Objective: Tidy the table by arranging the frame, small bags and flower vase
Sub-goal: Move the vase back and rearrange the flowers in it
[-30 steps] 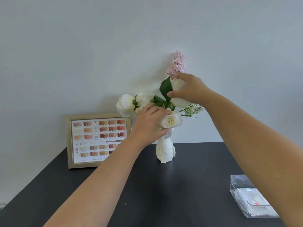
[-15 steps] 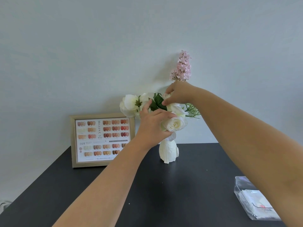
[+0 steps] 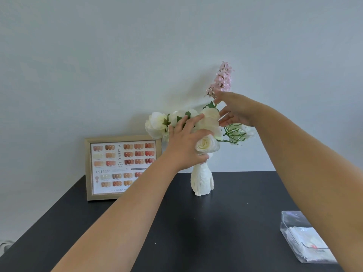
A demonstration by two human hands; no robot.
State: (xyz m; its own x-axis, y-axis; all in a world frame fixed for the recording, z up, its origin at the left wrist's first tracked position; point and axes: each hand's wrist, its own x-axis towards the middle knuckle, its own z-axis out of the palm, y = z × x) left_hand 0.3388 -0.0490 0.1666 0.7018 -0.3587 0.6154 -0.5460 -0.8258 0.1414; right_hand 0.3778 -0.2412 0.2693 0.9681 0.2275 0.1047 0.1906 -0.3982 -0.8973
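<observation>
On the black table (image 3: 196, 232), the white ribbed ceramic flower vase (image 3: 202, 180) stands upright directly below the left hand (image 3: 184, 148) – nearer, its fingers (image 3: 193, 120) released, spread on the blooms – while the right hand (image 3: 238, 110), also released, brushes the pink spray (image 3: 224, 77) above.

White vase (image 3: 202, 178) upright w/ flowers; frame (image 3: 122, 166) left; bags (image 3: 308, 238), maybe boxed, right.

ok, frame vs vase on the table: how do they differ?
The frame is flat, rectangular and gold-edged, showing a nail colour chart; the vase is a white, rounded, textured form holding flowers. The frame stands untouched at the back left by the wall; the vase's flowers are being touched by both hands. Both stand upright on the dark table.
</observation>
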